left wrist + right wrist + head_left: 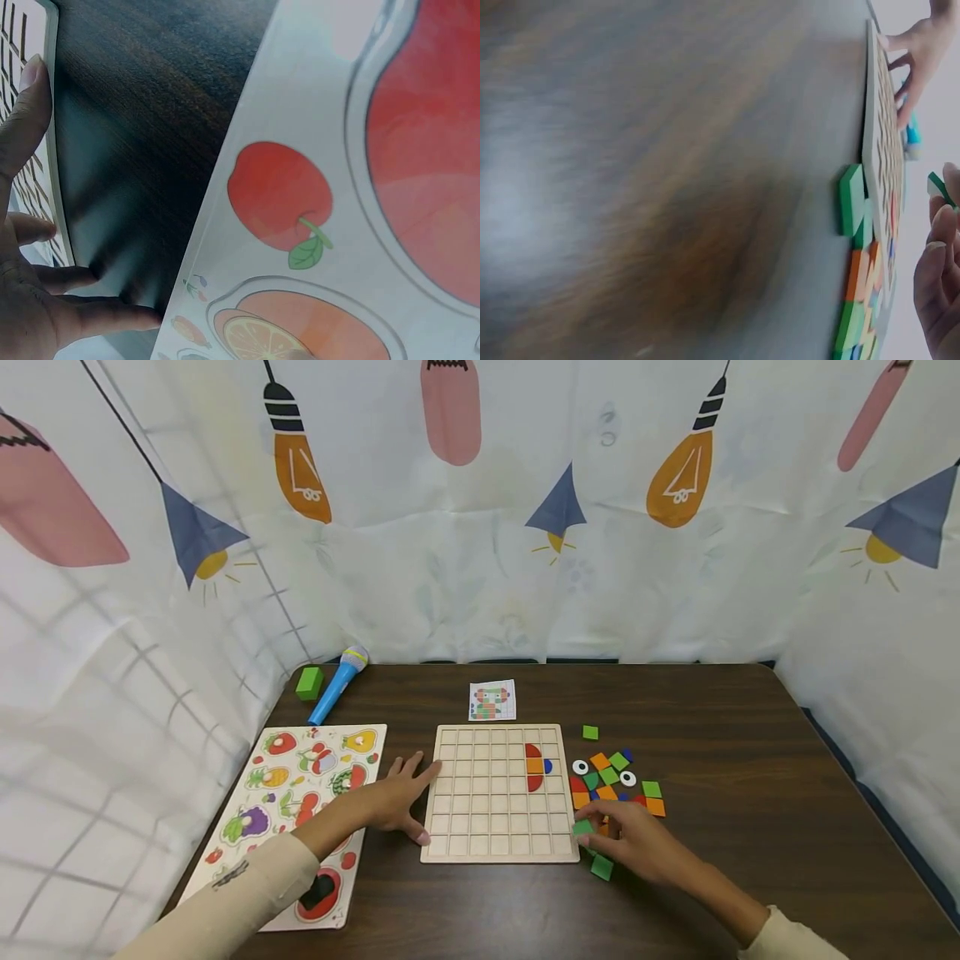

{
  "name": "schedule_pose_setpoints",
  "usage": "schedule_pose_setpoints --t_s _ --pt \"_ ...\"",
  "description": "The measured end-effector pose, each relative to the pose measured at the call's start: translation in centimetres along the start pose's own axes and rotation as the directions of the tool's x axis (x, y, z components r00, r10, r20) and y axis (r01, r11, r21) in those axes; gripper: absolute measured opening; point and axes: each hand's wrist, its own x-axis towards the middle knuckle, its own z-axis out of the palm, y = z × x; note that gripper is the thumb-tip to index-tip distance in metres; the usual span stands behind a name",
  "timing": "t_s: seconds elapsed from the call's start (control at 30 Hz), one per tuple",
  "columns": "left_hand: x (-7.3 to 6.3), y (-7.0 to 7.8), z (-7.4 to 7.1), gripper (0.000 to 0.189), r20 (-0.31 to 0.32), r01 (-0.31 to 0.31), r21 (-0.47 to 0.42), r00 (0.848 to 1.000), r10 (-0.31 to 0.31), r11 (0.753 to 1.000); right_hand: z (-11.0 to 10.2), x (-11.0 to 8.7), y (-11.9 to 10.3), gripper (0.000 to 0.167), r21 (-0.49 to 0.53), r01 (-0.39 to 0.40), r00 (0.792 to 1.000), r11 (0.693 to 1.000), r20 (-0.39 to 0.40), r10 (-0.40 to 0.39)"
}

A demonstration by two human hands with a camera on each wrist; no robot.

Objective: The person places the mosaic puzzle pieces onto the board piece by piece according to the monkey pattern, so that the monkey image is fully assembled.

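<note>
Pinching a green tile (582,828) near the right edge of the board (480,824), the right hand (633,841) faces the spread-fingered left hand (396,797) touching the opposite edge; four pieces (535,766) set, most squares (477,786) bare, loose tiles (609,775) unplaced

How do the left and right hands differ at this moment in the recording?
The left hand has its fingers spread and touches the grid board, while the right hand pinches a green piece. The left hand is at the board's left edge; the right hand is by its right edge, near the loose pieces. Both are bare and come out of beige sleeves.
</note>
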Motion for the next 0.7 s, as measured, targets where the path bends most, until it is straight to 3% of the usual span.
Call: schedule_pose_setpoints --t_s 0.27,0.7 --pt "0.1 -0.2 0.0 0.113 0.001 -0.003 0.011 1.000 0.003 1.000 0.5 2.7 -0.5 0.028 0.007 0.064 0.998 0.998 -0.024 -0.064" --pt "0.2 -0.3 0.1 0.113 0.002 -0.008 0.005 1.000 0.008 1.000 0.4 6.6 -0.9 0.024 0.026 0.069 0.998 0.997 -0.016 -0.069"
